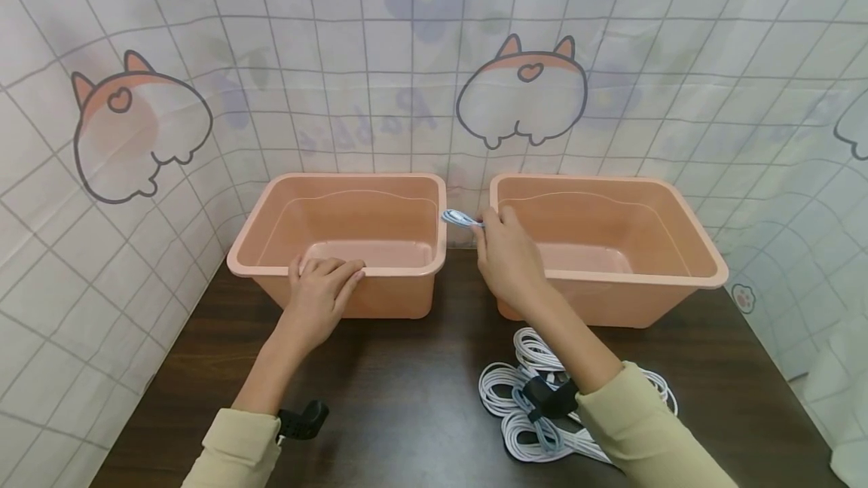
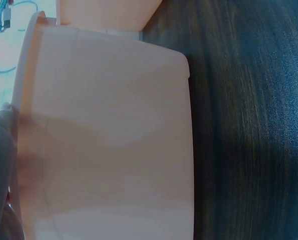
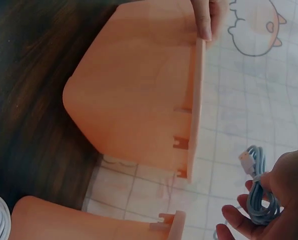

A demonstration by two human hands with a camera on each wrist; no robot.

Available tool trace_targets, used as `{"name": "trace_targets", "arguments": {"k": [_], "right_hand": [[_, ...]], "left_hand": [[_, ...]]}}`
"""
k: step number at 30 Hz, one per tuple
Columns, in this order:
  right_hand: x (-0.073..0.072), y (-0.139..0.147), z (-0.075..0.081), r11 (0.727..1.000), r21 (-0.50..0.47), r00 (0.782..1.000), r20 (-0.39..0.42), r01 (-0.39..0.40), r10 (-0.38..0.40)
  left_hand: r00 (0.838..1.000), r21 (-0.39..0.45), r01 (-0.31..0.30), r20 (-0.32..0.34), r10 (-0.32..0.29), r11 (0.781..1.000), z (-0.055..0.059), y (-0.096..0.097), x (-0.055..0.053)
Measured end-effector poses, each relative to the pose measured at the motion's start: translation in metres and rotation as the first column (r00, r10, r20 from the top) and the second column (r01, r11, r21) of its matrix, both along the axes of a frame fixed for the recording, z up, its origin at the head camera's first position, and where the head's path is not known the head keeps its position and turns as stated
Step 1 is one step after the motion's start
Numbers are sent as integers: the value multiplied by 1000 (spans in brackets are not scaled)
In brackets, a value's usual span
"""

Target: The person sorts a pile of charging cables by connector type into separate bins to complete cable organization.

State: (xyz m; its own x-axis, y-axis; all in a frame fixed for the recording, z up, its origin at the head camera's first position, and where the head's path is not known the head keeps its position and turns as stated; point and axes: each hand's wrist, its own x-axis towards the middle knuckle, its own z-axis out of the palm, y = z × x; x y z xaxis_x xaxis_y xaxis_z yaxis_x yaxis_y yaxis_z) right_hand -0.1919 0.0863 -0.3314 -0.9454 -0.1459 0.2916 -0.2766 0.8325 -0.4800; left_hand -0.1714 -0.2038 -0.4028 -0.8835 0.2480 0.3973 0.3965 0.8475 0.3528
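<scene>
My right hand (image 1: 511, 258) pinches a coiled light-blue USB cable (image 1: 461, 218) between thumb and fingers. It is above the gap between two peach plastic bins, nearer the right bin (image 1: 610, 306). In the right wrist view the USB plug (image 3: 247, 162) stands out beside the coil. My left hand (image 1: 320, 296) grips the front rim of the left bin (image 1: 400, 298), thumb on the outside and fingers over the edge. The inside floor of that bin shows in part behind the fingers.
Several coiled white and light-blue cables (image 1: 502, 390) lie on the dark wooden table (image 1: 407, 398) under my right forearm. Black wrist cameras (image 1: 305, 422) are strapped to both wrists. A white grid-patterned cloth (image 1: 380, 96) with cartoon prints stands behind the bins and along both sides.
</scene>
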Motion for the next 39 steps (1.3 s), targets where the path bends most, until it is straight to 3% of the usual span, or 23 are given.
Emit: {"name": "trace_targets", "arguments": {"k": [5,14,25,32,39], "right_hand": [[-5,-6,2,1000,5,1000,11,-16,16],[-15,-18,2,987,-125,995,-44,-99,95],[-28,-30,3,985,-141,995,-1,-97,98],[-37,-40,8,985,-156,995,53,-76,85],[-47,-51,15,984,-151,993,55,-95,104]], "left_hand": [[1000,2,0,-2,0,1000,0,0,0],[1000,6,-2,2,2,1000,0,0,0],[1000,15,9,-1,-9,1000,-1,0,0],[1000,10,5,-11,-5,1000,-2,0,-1],[1000,12,4,3,-4,1000,0,0,0]]}}
